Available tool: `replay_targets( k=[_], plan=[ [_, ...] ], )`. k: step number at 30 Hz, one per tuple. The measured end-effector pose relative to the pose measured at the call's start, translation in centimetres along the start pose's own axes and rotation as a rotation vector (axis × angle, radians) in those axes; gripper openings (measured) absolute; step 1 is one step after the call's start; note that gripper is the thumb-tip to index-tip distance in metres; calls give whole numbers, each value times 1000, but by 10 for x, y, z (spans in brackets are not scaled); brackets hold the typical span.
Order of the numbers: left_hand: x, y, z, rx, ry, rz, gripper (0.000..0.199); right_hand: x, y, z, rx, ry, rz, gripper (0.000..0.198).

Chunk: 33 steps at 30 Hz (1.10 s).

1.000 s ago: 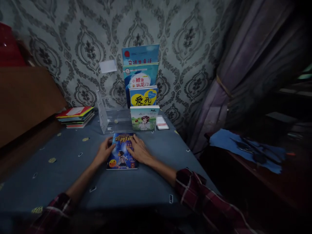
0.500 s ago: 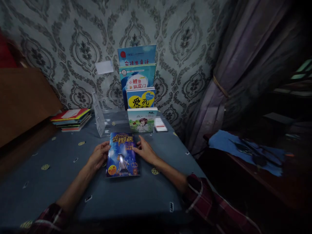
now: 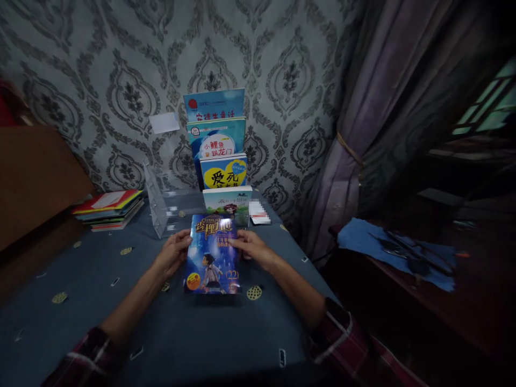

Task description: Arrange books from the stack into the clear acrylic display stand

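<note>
Since the frame one second back, the blue book (image 3: 213, 266) has come up off the table (image 3: 173, 333) into both my hands, and my right hand (image 3: 256, 248) has shifted from across the cover to its edge. Clock directions read from the book, 12 o'clock straight away from me. Left hand (image 3: 174, 253): fingers closed on the book's edge at 10 o'clock. Right hand: closed on the opposite edge at 2 o'clock, thumb on the cover. Book: cover toward me, over the near part of the table; its top overlaps, in my view, the green-and-white book (image 3: 226, 198) at 12 o'clock; whether they touch, cannot tell. That one fronts four books stepped up a transparent rack (image 3: 155, 204). Stack of books (image 3: 107, 210) at 10 o'clock, flat. Blue cloth (image 3: 355, 236) at 3 o'clock, dark items on it.
</note>
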<state>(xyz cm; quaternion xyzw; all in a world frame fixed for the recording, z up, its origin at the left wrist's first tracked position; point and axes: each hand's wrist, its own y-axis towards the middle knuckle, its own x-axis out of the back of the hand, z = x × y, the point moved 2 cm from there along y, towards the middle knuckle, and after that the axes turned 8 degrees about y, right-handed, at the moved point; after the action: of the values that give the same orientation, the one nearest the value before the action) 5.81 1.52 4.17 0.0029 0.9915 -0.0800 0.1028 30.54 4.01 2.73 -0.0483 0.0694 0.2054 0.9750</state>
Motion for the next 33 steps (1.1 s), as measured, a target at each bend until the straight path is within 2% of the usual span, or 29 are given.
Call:
replay_targets(
  k=[8, 24, 33],
  plan=[
    [-27, 24, -11, -72, 17, 84, 38, 25, 2, 18, 132, 11, -61, 54],
    [-51, 57, -24, -198, 10, 27, 43, 53, 36, 57, 339, -183, -53, 46],
    [-62, 76, -47, -335, 11, -6, 42, 65, 60, 85, 488, -277, -34, 42]
  ],
)
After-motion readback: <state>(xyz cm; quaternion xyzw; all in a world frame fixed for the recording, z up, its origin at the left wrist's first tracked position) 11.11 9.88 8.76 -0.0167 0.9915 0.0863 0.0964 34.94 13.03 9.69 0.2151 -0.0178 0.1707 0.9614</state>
